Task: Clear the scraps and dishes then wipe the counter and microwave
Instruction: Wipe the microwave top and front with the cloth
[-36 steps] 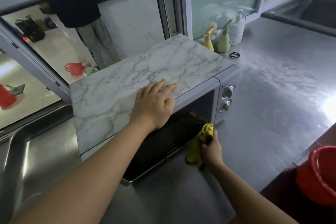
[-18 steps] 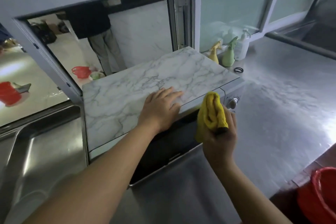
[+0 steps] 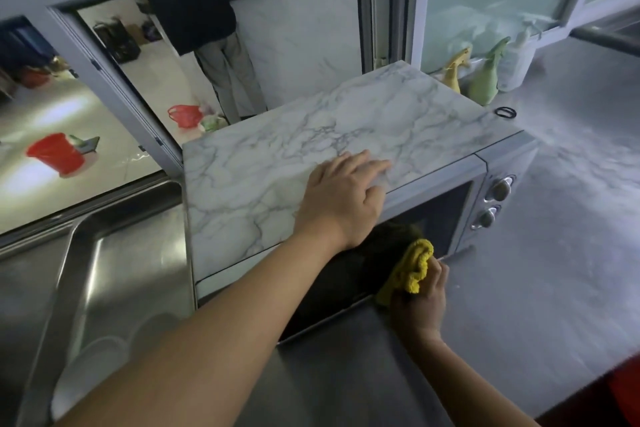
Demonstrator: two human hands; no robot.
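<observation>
A microwave (image 3: 263,177) with a marble-patterned top and a dark glass door stands on the steel counter (image 3: 540,274). My left hand (image 3: 341,199) rests flat on the front edge of its top, fingers spread. My right hand (image 3: 420,308) grips a bunched yellow cloth (image 3: 410,269) and holds it against the lower right part of the door, near the bottom edge. Two knobs (image 3: 493,203) sit on the panel to the right of the door.
A steel sink (image 3: 104,274) lies left of the microwave. Yellow and green spray bottles (image 3: 485,80) and a white bottle stand behind it by the window, with a black ring (image 3: 505,112) beside them. A person stands beyond the open window. A red bucket (image 3: 627,395) shows at the lower right edge.
My right hand with the cloth rose to the microwave's top front edge half a second ago, then came back down to the lower part of the door. My left hand stayed put.
</observation>
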